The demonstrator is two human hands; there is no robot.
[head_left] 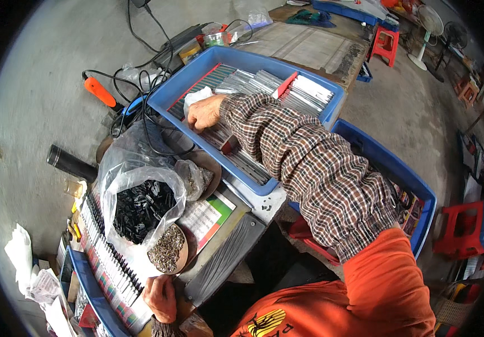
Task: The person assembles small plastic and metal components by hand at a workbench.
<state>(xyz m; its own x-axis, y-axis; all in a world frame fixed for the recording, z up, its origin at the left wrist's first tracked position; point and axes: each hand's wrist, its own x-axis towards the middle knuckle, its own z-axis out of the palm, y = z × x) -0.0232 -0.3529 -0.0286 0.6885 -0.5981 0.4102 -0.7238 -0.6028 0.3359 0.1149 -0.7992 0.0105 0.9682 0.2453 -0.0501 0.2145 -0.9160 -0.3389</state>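
My right hand (204, 112) reaches over the large blue bin (219, 51), its fingers curled and closed against a crumpled white cloth or paper (196, 99). Beneath and around it, thin silvery strips (247, 82) lie in rows, parted by red dividers (285, 85). My left hand (160, 297) rests at the near edge of the bench with its fingers bent inward; whether anything is in them is hidden. Close above it sits a round dish (182, 259) of small metal parts (166, 250). A clear plastic bag (110, 185) of black pieces (141, 210) stands behind the dish.
A row of white, black-tipped pieces (112, 247) runs along the bench's left side. Black cables (146, 90) and an orange-handled tool (100, 91) lie beside the bin. A second blue bin (428, 219) stands at right; red stools (385, 45) are on the floor.
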